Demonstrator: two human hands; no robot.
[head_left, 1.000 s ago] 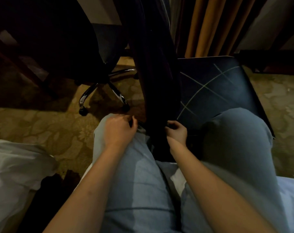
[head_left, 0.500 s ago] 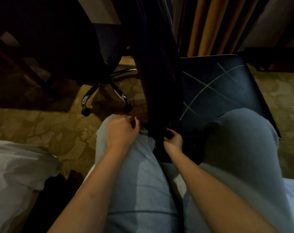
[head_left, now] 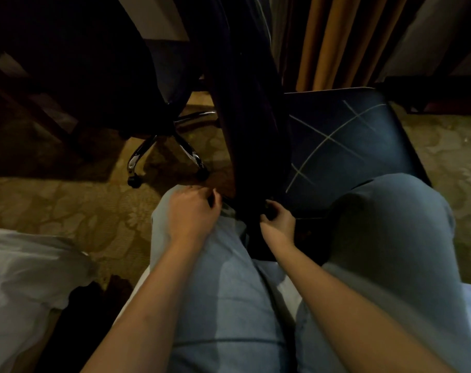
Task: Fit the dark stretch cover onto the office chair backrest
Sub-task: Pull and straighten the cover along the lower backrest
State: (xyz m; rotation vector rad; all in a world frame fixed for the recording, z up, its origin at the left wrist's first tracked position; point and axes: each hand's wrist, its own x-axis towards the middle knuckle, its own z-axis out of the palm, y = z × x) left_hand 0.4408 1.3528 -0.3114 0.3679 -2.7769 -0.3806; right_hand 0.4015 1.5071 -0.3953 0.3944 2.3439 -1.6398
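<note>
Between the knees, right hand (head_left: 278, 224) pinches the lower hem of the dark stretch cover (head_left: 245, 117). Left hand (head_left: 194, 211) is curled just beside the hem; too dark for me to tell its grip. The cover rises edge-on ahead; I judge it light, soft and springy, best held at the hem corners.

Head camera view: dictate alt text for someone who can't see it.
A seated person's left hand and right hand meet the bottom edge of a dark cover between their knees. A wheeled chair stands left, a blue seat right.
</note>
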